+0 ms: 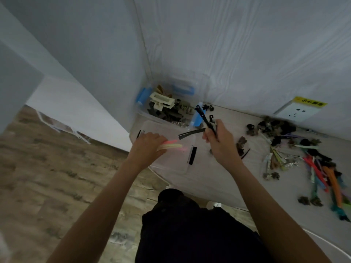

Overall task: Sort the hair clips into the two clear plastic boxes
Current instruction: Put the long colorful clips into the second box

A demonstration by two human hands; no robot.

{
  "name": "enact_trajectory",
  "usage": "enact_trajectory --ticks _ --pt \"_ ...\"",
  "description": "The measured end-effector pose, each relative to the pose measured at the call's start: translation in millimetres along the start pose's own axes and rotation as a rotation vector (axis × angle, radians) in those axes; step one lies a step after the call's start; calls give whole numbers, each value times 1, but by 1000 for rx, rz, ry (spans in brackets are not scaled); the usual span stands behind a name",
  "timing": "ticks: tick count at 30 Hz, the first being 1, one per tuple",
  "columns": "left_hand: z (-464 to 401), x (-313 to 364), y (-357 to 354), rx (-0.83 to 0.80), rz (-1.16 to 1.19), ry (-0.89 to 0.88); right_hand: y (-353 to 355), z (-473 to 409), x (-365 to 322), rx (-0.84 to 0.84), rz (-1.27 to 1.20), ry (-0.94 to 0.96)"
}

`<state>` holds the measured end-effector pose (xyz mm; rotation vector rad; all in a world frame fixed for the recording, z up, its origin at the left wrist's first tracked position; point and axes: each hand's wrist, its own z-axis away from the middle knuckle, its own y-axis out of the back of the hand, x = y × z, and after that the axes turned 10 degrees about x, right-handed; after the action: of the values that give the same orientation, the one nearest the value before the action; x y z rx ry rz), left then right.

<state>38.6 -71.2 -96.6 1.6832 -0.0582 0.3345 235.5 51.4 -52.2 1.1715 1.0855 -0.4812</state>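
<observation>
Clear, thin plastic forms the near box, a shallow rounded tray with black latches, sitting at the left end of a pale, smooth tabletop. The left hand reaches over it, fingers curled shut around a few slim, pastel pink and yellow clips whose straight tips jut out over the box. The right hand, just beside the box's right edge, is closed on long, narrow black clips; one stands slanted upward, another points left over the box rim. Behind sits the second clear box, deeper, with blue latches, tucked into the corner of white woodgrain walls and holding chunky claw clips in cream, black and brown. Unsorted clips lie spread on the right of the table: dark claw shapes farther back, flat, bright, narrow ones nearer. A white wall socket bears a yellow label.
</observation>
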Motion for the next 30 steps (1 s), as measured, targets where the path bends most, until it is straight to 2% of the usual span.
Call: enact_trajectory --ticks 3,6,8,11,16,21,24,26,30 --pt "11 -6 2 87 145 123 -26 0 -7 -52 80 70" --pt "23 -15 5 293 130 210 -46 -1 -9 -86 142 83" --pt "33 -23 5 368 149 325 -62 1 -12 -113 150 95" --pt "42 -28 2 325 259 488 -81 3 -15 -195 253 193" --pt "37 -25 1 304 353 598 -88 -2 -17 -335 697 492" --pt "35 -23 1 314 366 608 -98 0 -22 -423 845 496" --pt "35 -17 2 353 299 591 -100 2 -19 -561 729 367" --pt "32 -10 4 400 243 541 -91 4 -19 -566 589 372" --pt "18 16 11 448 300 422 -46 11 -15 -313 402 477"
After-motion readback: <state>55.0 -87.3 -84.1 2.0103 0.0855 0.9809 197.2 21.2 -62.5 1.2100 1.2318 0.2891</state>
